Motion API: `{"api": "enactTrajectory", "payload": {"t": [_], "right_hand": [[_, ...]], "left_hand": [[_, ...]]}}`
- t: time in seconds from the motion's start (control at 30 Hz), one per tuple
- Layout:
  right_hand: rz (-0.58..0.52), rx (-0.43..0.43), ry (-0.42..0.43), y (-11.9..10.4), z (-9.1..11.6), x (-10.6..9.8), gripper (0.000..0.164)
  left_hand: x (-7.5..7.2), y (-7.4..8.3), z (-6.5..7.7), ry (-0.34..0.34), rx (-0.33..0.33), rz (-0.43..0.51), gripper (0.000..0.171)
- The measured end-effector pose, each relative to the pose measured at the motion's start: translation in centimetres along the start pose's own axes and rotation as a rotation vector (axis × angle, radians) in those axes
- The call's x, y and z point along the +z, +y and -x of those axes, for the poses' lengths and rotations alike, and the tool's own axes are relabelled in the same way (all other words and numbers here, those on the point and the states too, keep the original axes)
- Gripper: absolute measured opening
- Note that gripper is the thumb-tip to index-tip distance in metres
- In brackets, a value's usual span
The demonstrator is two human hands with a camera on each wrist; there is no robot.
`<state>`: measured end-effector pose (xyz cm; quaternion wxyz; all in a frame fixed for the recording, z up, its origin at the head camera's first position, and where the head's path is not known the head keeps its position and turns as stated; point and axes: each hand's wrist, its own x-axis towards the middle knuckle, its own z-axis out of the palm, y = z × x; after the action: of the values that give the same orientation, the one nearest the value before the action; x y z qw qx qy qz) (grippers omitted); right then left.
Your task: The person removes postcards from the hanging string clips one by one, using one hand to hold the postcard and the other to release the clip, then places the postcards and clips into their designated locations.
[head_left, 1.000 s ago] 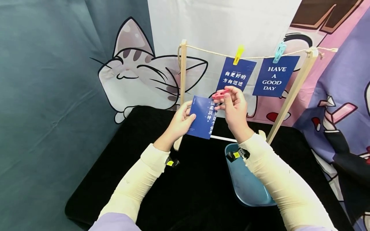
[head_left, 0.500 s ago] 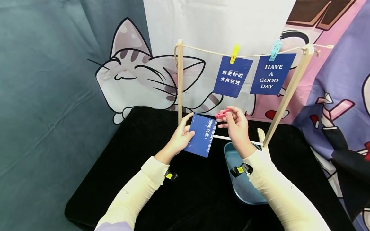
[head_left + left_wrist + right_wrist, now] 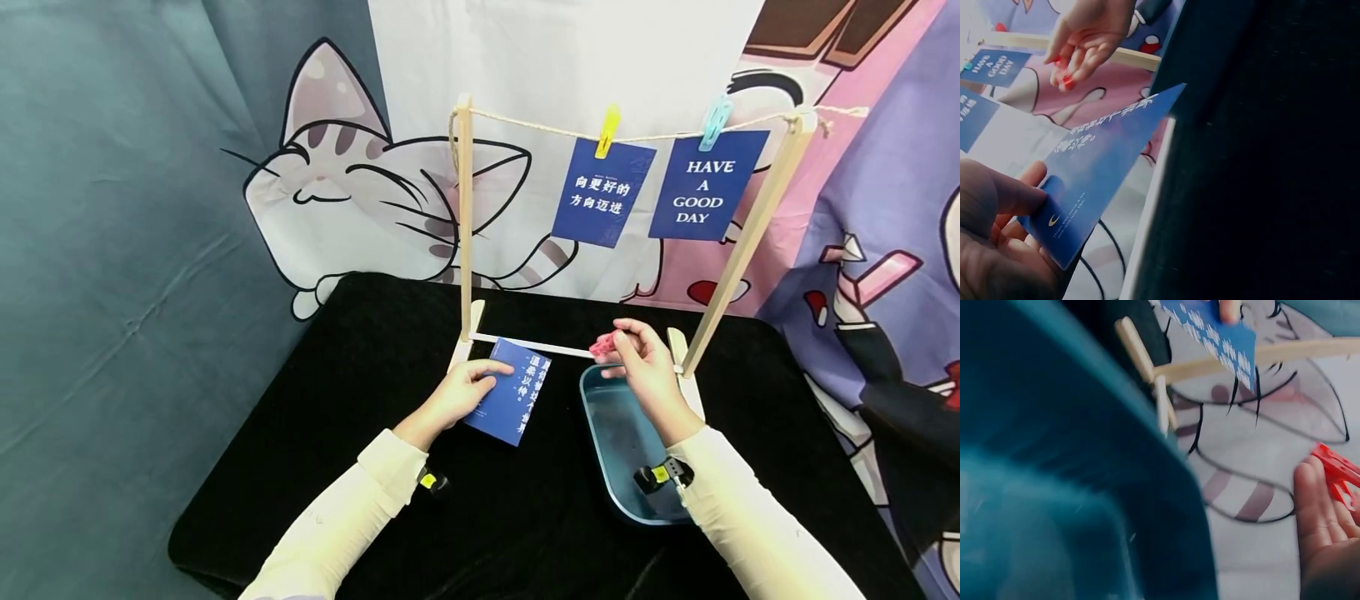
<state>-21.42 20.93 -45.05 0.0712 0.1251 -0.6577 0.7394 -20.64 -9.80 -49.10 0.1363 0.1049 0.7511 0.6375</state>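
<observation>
Low over the black cloth, my left hand [image 3: 459,392] pinches a blue card [image 3: 507,404] with white Chinese lettering. The left wrist view shows the thumb on the card's face [image 3: 1107,165] and other fingers behind it. My right hand [image 3: 648,367] holds a red clothespin [image 3: 603,345] between thumb and fingers, above the far end of a blue plastic basin [image 3: 592,433]. In the right wrist view the clothespin [image 3: 1338,465] lies at the fingertips. A wide gap separates the card from the clothespin.
A wooden frame [image 3: 466,225] with a rope [image 3: 536,125] stands behind the hands. From the rope hang two blue cards, one [image 3: 592,221] under a yellow clothespin [image 3: 608,129], another [image 3: 693,187] under a light blue clothespin [image 3: 715,123]. Cartoon-printed fabric [image 3: 352,225] forms the backdrop.
Both hands have come down and toward the body, away from the rope. The left still carries the card; the right, with the red clothespin, has also shifted right, widening the gap between them.
</observation>
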Motion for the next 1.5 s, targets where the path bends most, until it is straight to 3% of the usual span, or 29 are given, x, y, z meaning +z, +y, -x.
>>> {"api": "enactTrajectory", "payload": {"t": [0.13, 0.3, 0.5, 0.63, 0.87, 1.0, 1.2, 1.5], "right_hand": [[0.081, 0.146, -0.059, 0.8, 1.1, -1.7, 0.017], [0.286, 0.320, -0.174, 1.4, 2.1, -3.2, 0.030], [0.456, 0.464, -0.367, 2.4, 2.7, -4.3, 0.026], [0.484, 0.527, -0.466, 2.9, 2.9, -4.4, 0.025], [0.547, 0.520, -0.532, 4.1, 3.5, -4.5, 0.019], [0.635, 0.469, -0.524, 4.2, 3.4, -4.3, 0.018], [0.767, 0.417, -0.499, 4.0, 3.2, -3.5, 0.020], [0.827, 0.383, -0.515, 4.1, 4.4, -3.2, 0.021]], "left_hand": [[-0.1, -1.5, 0.5, -0.016, -0.052, -0.037, 0.031], [-0.4, -2.9, 0.8, -0.016, -0.071, -0.079, 0.032], [-1.0, -4.6, 1.1, 0.002, -0.056, -0.118, 0.031], [-1.3, -5.5, 1.5, 0.000, -0.050, -0.196, 0.030], [-1.5, -5.6, 1.8, -0.019, 0.019, -0.548, 0.026], [-1.6, -5.2, 1.9, -0.061, 0.043, -0.680, 0.024], [-1.5, -4.7, 2.0, -0.032, 0.153, -0.869, 0.022], [-0.8, -5.0, 4.1, -0.068, 0.065, -1.017, 0.033]]}}
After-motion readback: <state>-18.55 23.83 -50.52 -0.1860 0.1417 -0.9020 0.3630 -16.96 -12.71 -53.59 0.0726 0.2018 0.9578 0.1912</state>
